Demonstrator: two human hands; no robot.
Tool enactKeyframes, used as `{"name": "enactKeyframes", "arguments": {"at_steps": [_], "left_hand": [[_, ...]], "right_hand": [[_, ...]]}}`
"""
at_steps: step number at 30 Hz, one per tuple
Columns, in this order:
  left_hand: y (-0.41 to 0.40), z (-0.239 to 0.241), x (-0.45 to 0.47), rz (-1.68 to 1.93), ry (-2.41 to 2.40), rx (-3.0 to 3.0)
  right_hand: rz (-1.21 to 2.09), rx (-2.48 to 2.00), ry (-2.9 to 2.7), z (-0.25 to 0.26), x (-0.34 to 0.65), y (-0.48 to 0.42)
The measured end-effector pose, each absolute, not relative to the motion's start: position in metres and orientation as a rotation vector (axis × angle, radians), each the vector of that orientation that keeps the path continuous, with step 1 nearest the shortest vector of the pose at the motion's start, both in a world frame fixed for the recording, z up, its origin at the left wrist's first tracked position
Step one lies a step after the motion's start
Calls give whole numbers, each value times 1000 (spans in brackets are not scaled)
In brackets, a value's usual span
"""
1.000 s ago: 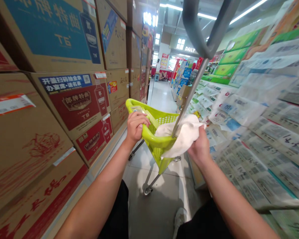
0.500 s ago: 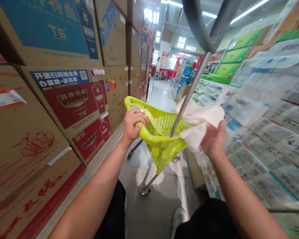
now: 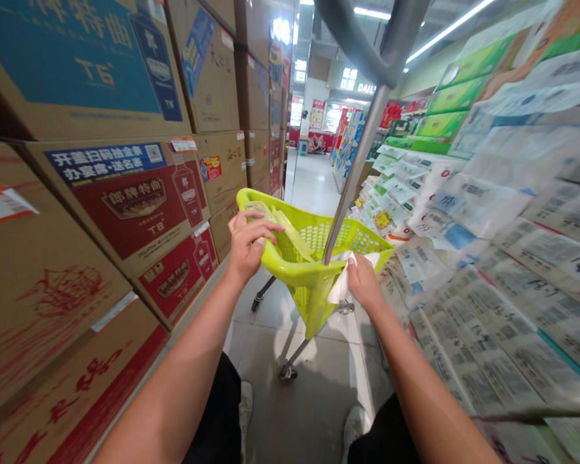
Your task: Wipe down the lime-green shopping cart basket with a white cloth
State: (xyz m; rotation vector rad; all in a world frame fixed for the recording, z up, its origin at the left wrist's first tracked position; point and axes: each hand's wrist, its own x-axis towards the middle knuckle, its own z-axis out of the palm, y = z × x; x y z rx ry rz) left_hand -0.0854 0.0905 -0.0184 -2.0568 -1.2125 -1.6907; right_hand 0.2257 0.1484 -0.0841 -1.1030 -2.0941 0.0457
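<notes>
A lime-green plastic shopping cart [image 3: 294,274] stands in the aisle in front of me, its basket perforated at the far side. My left hand [image 3: 249,241] is closed on the cart's left rim, thumb over the edge. With my right hand [image 3: 364,281] I press a white cloth [image 3: 341,285] against the right part of the near rim, fingers closed on it. Some of the cloth hangs down outside the basket. A grey metal pole [image 3: 355,177] rises from the near rim, between my hands.
Stacked cardboard cartons [image 3: 145,206] wall the left side. On the right, packs of paper tissue [image 3: 507,270] are piled up close to the cart. The tiled floor [image 3: 314,177] runs on to a far shop area. Dark wheels [image 3: 287,372] stand near my feet.
My right hand has moved left and inward, bringing the cloth from the air beside the cart onto its rim. My left hand stays on the rim.
</notes>
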Motion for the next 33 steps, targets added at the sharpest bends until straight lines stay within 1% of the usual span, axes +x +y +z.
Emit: {"name": "enactKeyframes", "arguments": {"at_steps": [5, 8, 11, 14, 16, 18, 23, 26, 29, 33], "left_hand": [[66, -3, -74, -1610, -1508, -1968], [42, 15, -45, -1592, -1512, -1951], [35, 24, -9, -1425, -1521, -2001], [53, 18, 9, -1353, -1584, -1910], [71, 7, 4, -1397, -1667, -1785], [87, -3, -10, -1457, -1653, -1653], [104, -16, -46, -1480, -1524, -1521], [107, -19, -47, -1521, -1532, -1493], [105, -19, -35, -1548, -1625, -1419], [93, -14, -18, -1350, -1873, -1347]], "right_hand": [[-171, -1311, -1935, -98, 220, 157], [-200, -1346, -1921, -94, 212, 153], [-185, -1349, -1984, -88, 203, 143], [-182, -1291, -2087, -84, 196, 131], [-217, -1258, -2154, -85, 198, 129], [-257, -1301, -2197, -87, 211, 134], [-328, -1829, -2030, -93, 276, 159], [-367, -1959, -1935, -98, 291, 162], [-370, -1803, -1956, -100, 262, 150], [-242, -1328, -2048, -94, 192, 123]]}}
